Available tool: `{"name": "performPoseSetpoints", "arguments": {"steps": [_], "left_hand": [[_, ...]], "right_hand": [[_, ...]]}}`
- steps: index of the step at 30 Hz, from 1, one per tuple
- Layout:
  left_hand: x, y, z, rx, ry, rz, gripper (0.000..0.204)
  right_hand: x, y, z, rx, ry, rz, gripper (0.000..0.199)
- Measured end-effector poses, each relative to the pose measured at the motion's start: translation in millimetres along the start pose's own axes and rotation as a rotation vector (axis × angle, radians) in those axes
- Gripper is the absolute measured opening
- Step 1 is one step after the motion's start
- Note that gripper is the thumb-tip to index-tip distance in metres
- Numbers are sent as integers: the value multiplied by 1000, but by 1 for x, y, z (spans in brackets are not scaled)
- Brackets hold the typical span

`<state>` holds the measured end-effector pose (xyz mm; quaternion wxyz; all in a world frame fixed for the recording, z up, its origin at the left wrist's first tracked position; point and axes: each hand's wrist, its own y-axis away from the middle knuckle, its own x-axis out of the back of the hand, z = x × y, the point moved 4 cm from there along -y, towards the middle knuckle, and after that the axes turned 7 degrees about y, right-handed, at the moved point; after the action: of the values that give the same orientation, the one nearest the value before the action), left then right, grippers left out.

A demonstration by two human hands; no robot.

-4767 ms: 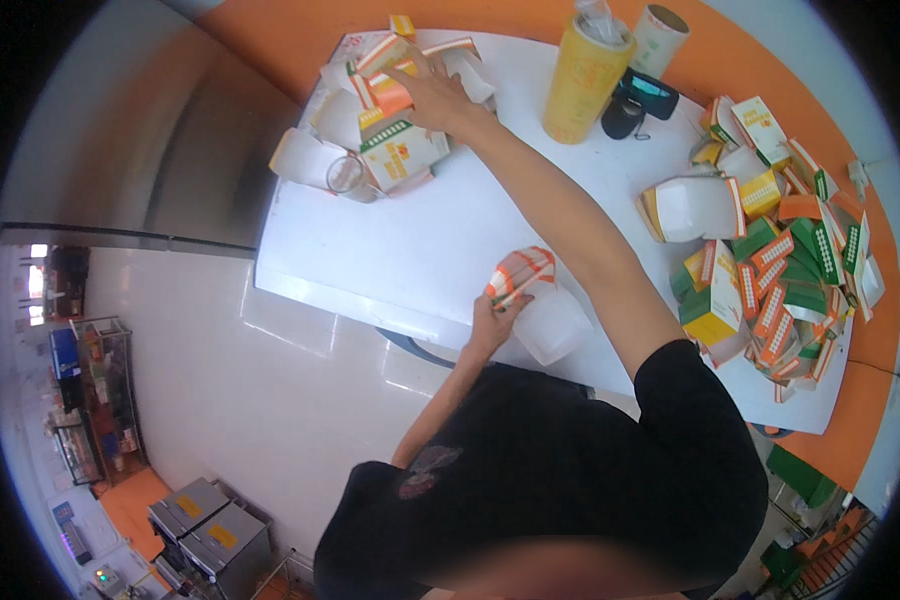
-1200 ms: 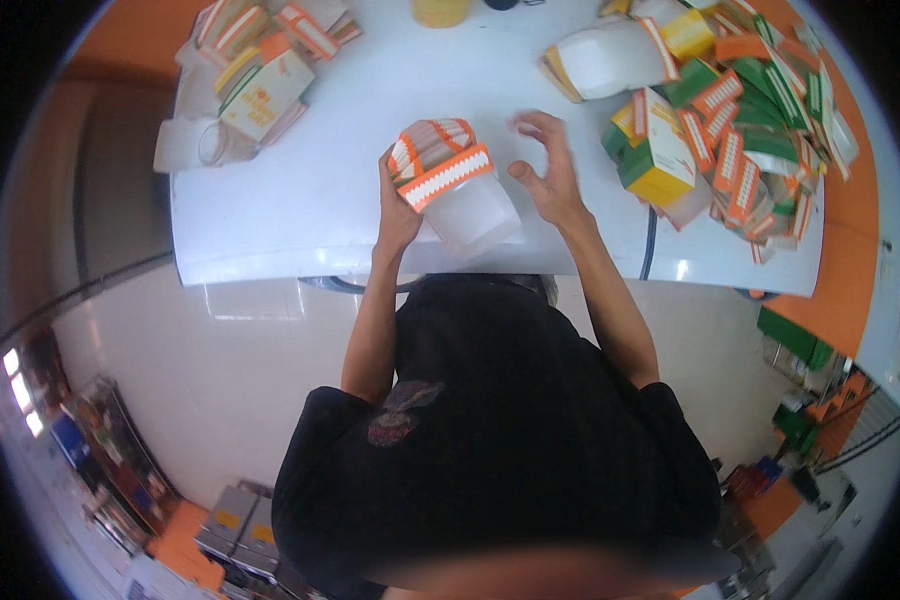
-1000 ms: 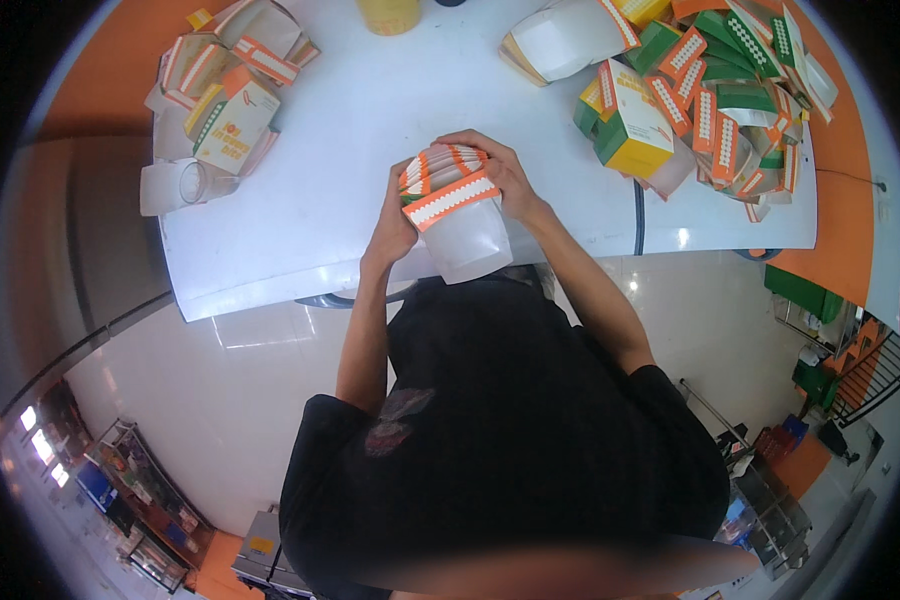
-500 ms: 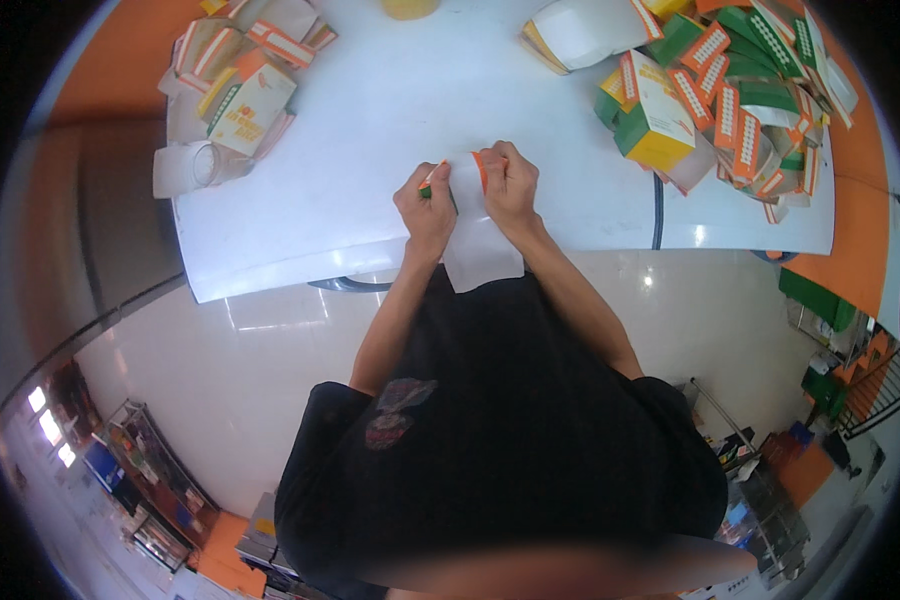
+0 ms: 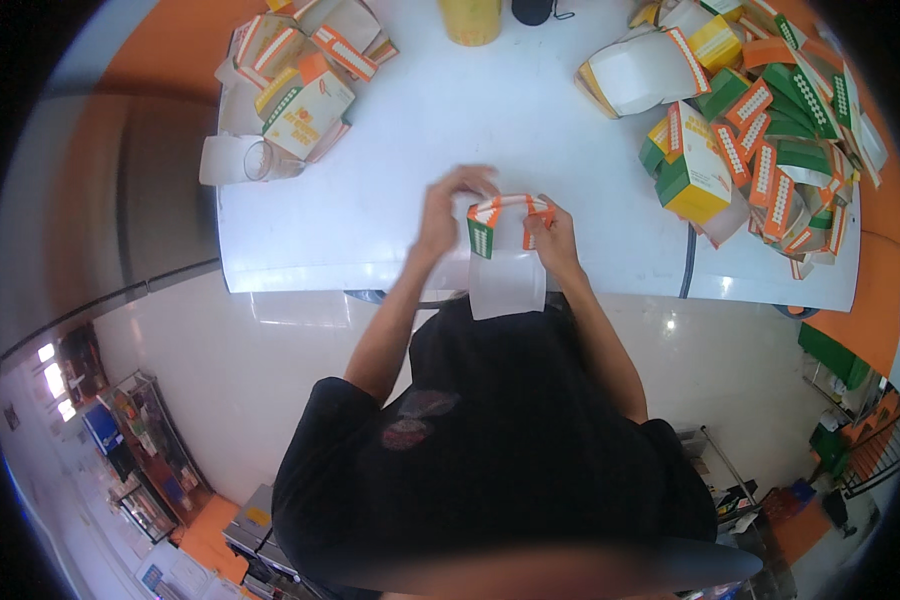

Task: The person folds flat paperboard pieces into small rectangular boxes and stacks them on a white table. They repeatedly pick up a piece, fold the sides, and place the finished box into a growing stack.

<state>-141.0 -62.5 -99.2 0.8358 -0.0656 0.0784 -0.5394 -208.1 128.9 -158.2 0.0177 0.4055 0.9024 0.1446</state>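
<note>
View from above of a person in a black shirt [image 5: 530, 430], both bare forearms reaching forward over a white bench [image 5: 420, 130]. Between the 2 hands, at the middle of the bench's near edge, is 1 paper carton [image 5: 507, 285]. Its band is orange, white and green, bent around the far end; its plain pale part hangs toward the person, passing over the edge in front of the shirt.

The right hand [image 5: 557, 243] has its grip clamped on the carton's right side, thumb and fingers pinching the orange-and-white band. The left hand [image 5: 440, 215] is at the carton's far left corner, fingers curved and blurred; I cannot tell whether its grip is closed on the card or only beside it.

Toward the far left of the bench lies a heap of cartons [image 5: 310, 115] in white, orange, yellow and green, with a clear round cup [image 5: 259, 160] at its near side. At the far edge, near the middle, stands a yellow container [image 5: 470, 22], cut off by the frame, with a black object [image 5: 532, 10] just to its right. On the right is a larger, jumbled pile of cartons [image 5: 770, 180], including a white-lined open box [image 5: 645, 72] at its left.
</note>
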Motion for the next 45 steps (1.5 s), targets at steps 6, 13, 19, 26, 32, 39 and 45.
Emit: {"name": "performPoseSetpoints", "arguments": {"steps": [6,13,19,26,32,39,45], "left_hand": [[133,-156,-11,-53,-12,597,100],[178,-215,-44,-192,-737,676,97],[170,-176,61,-185,-553,557,63],[108,-126,122,-184,-803,40,30],[35,-79,33,-68,-976,-384,29],[27,-58,17,-60,-786,-280,50],[44,24,-12,226,-214,301,133]], "right_hand": [[1,17,32,-4,-189,-82,35],[15,15,34,-39,85,-192,42],[15,32,44,-33,-37,-80,35],[63,39,67,-103,-82,190,24],[114,50,10,76,-237,316,25],[138,23,0,-9,34,309,23],[142,9,24,1,118,289,28]]}}
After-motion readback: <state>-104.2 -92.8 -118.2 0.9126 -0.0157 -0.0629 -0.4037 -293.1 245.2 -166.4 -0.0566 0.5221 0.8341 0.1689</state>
